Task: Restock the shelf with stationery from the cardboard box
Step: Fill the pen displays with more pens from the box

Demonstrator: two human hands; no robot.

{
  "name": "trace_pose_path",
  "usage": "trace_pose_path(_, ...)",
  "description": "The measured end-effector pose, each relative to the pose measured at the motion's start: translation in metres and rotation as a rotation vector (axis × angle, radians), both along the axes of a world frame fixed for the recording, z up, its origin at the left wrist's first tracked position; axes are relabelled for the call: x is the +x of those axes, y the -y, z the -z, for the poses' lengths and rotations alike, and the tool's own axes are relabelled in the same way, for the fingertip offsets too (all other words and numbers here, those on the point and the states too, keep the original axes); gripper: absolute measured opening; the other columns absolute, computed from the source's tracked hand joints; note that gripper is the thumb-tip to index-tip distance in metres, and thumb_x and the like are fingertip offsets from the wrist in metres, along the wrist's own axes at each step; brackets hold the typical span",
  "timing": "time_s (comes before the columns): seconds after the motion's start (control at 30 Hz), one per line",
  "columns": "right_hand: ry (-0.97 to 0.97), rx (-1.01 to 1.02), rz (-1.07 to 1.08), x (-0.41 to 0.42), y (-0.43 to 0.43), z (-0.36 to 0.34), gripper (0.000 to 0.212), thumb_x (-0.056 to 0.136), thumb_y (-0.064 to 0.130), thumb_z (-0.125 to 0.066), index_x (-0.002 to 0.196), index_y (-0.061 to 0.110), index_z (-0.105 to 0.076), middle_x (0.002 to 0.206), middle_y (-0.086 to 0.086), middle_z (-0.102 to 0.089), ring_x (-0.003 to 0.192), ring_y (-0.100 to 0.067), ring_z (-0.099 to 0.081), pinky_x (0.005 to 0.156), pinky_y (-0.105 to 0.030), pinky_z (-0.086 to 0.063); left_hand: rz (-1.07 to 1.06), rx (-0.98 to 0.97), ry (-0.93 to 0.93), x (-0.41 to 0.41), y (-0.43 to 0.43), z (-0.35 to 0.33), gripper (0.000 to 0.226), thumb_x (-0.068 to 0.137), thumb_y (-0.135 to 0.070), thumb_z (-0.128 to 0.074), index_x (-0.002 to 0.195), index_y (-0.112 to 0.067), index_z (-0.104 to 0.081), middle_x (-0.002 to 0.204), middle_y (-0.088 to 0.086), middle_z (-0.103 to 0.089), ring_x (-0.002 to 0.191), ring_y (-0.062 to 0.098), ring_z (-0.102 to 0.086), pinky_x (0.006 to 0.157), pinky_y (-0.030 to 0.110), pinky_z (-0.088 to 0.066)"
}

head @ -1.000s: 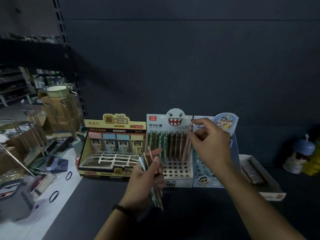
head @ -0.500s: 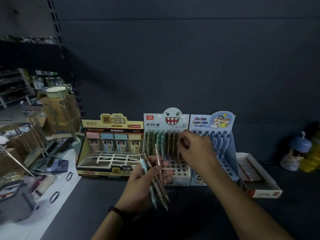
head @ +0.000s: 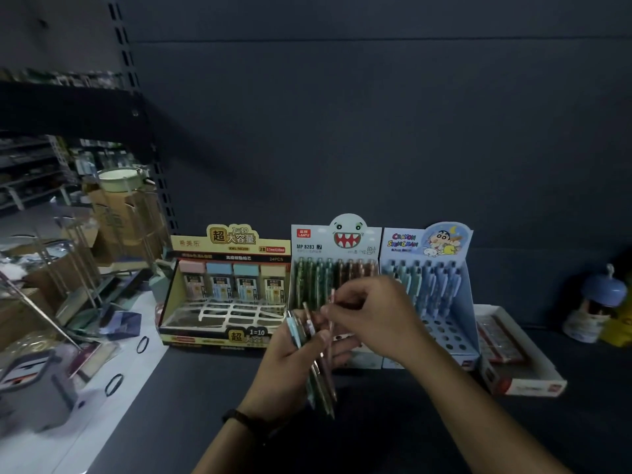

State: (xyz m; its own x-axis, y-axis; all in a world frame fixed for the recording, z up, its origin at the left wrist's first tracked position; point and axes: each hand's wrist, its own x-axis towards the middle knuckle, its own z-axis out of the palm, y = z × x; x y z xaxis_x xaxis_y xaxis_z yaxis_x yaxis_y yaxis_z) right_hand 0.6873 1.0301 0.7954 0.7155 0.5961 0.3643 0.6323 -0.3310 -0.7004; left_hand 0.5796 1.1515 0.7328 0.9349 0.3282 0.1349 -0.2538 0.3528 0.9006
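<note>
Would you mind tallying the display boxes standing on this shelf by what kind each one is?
Pen display boxes: 2 (monster box, Crayon Shin-chan box)
Lead-refill display boxes: 1 (yellow box)
Low open trays: 1 (white tray, contents too dim to tell)
Total: 4

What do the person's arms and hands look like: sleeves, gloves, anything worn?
No sleeves in frame, no gloves. The left hand has a dark band round its wrist. The right hand and its wrist show nothing worn; the dim light could hide a thin ring.
</note>
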Motion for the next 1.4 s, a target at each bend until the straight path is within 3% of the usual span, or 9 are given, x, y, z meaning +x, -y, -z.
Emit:
trace_pose_path(0.27,-0.112,0.301,0.099,0.017,0.023,-0.015,0.015,0.100,0.015,-0.071,0.095,0.023,-0.082,0.084,0.003,-0.079,0.074,-0.014,-0.076,0.060,-0.029,-0.061,-0.029,-0.106,0.012,0.000,-0.015,0.005,0.031,0.110,-0.007,-0.044,0.140,-0.006,-0.053,0.122,0.030,-0.072,0.115,0.046,-0.071,0.103,0.064,-0.053)
trace_pose_path(0.33,-0.072,0.321,0.166,0.026,0.029,-0.019,0.016,0.100,0.017,-0.069,0.093,0.023,-0.082,0.078,0.003,-0.078,0.073,-0.017,-0.076,0.063,-0.040,-0.063,-0.039,-0.101,-0.008,0.001,-0.017,0.005,0.033,0.111,-0.011,-0.045,0.141,-0.016,-0.058,0.105,0.024,-0.073,0.091,0.039,-0.073,0.084,0.053,-0.060)
trace_pose_path(0.4,0.023,0.277,0.246,0.033,0.033,-0.021,0.013,0.099,0.021,-0.069,0.103,0.023,-0.082,0.079,0.009,-0.077,0.077,-0.009,-0.074,0.075,-0.038,-0.064,-0.039,-0.086,-0.057,0.003,-0.017,0.005,0.035,0.112,-0.015,-0.044,0.142,-0.022,-0.060,0.080,0.011,-0.056,0.063,0.022,-0.048,0.059,0.034,-0.044)
trace_pose_path(0.5,0.151,0.201,0.326,0.037,0.032,-0.021,0.029,0.098,0.021,-0.071,0.126,0.025,-0.071,0.081,0.011,-0.072,0.080,-0.005,-0.069,0.080,-0.031,-0.058,0.004,-0.121,-0.093,0.006,-0.015,0.007,0.033,0.114,-0.014,-0.041,0.140,-0.020,-0.060,0.076,0.003,-0.033,0.063,0.018,-0.024,0.056,0.030,-0.028)
trace_pose_path(0.77,0.340,0.022,0.319,0.045,0.012,-0.003,0.033,0.096,0.021,-0.071,0.129,0.020,-0.070,0.112,-0.002,-0.075,0.103,-0.022,-0.068,0.094,-0.043,-0.057,0.011,-0.151,0.004,0.004,-0.014,0.008,0.025,0.106,0.004,-0.039,0.121,0.000,-0.059,0.088,0.013,-0.054,0.069,0.020,-0.048,0.066,0.035,-0.047)
trace_pose_path(0.9,0.360,-0.033,0.323,0.047,0.008,-0.003,0.034,0.097,0.022,-0.069,0.131,0.017,-0.069,0.117,-0.007,-0.075,0.107,-0.027,-0.069,0.096,-0.045,-0.056,0.021,-0.159,0.011,-0.002,-0.014,0.005,0.031,0.105,0.000,-0.047,0.132,-0.001,-0.063,0.108,0.024,-0.071,0.096,0.036,-0.071,0.088,0.045,-0.062)
trace_pose_path(1.03,0.381,-0.070,0.338,0.047,0.007,-0.004,0.034,0.097,0.022,-0.069,0.131,0.015,-0.070,0.116,-0.008,-0.076,0.108,-0.029,-0.069,0.096,-0.044,-0.056,0.020,-0.119,-0.001,-0.003,-0.014,0.004,0.035,0.108,-0.004,-0.047,0.141,-0.010,-0.057,0.123,0.029,-0.071,0.112,0.045,-0.072,0.092,0.055,-0.061)
trace_pose_path(1.27,0.398,-0.232,0.331,0.044,0.007,-0.002,0.024,0.099,0.026,-0.064,0.120,0.021,-0.075,0.101,-0.003,-0.079,0.094,-0.028,-0.072,0.082,-0.037,-0.057,-0.032,-0.060,-0.049,0.003,-0.016,0.008,0.038,0.112,-0.009,-0.043,0.144,-0.020,-0.059,0.090,0.013,-0.063,0.076,0.023,-0.057,0.073,0.039,-0.051)
trace_pose_path(1.4,0.313,-0.297,0.329,0.044,0.013,-0.006,0.022,0.099,0.027,-0.057,0.106,0.021,-0.078,0.086,0.002,-0.077,0.079,-0.020,-0.070,0.073,-0.037,-0.060,-0.029,-0.163,-0.052,0.005,-0.018,0.007,0.043,0.107,0.002,-0.043,0.141,-0.013,-0.064,0.090,0.011,-0.059,0.073,0.020,-0.049,0.066,0.035,-0.044)
